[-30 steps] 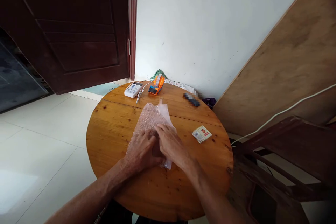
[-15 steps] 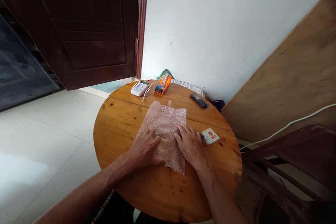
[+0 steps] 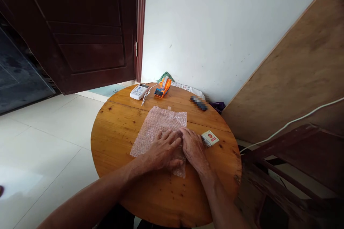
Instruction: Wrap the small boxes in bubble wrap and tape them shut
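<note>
A sheet of pinkish clear bubble wrap [image 3: 150, 132] lies on the round wooden table [image 3: 113, 132]. My left hand [image 3: 165, 148] rests on its middle, palm down, fingers spread and thumb out toward me. At the wrap's right edge lies my right hand [image 3: 194, 148], its fingers stretched forward and its fingertips close to those of the left hand. The two hands cover part of the wrap, so I cannot tell what is beneath them. Just right of the right hand sits a small cream-coloured box [image 3: 211, 138] with a red mark.
An orange tape dispenser [image 3: 162, 87] stands at the table's far side. To its left is a white device [image 3: 139, 92] with a cable. A dark blurred object [image 3: 199, 103] lies at the back right. The wall [image 3: 201, 35] rises behind; a dark wooden chair [image 3: 295, 157] stands at right.
My left hand has slid right across the bubble wrap, toward my right hand. The wrap's left side is now more exposed. The whole view has shifted slightly.
</note>
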`<action>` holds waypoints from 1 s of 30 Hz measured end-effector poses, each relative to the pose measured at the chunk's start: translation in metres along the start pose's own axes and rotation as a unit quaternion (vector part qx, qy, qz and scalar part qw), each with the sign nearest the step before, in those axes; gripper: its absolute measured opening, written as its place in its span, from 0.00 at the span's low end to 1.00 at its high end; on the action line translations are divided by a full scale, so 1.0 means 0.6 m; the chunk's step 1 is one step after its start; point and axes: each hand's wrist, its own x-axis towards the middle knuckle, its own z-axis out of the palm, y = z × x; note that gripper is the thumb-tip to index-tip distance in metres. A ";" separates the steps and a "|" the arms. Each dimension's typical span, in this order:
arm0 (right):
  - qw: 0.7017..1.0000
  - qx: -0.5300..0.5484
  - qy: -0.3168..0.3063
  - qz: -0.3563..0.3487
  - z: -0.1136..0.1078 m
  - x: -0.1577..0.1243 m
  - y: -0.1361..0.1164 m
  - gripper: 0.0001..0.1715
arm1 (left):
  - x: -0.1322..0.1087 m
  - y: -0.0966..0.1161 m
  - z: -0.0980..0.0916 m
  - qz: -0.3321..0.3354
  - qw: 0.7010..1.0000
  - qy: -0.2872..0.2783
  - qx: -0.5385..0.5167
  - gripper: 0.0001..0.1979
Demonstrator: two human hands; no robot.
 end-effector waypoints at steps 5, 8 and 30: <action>0.996 0.022 0.081 -0.012 -0.025 0.003 0.009 0.21 | -0.008 -0.002 0.010 0.015 1.000 -0.008 -0.007 0.38; 0.989 -0.052 0.128 0.045 -0.059 -0.002 0.023 0.19 | -0.009 0.000 0.007 0.013 1.000 0.000 -0.006 0.37; 0.759 0.611 -0.017 0.224 0.000 0.047 -0.034 0.23 | -0.003 -0.007 -0.001 0.023 0.997 0.016 -0.067 0.35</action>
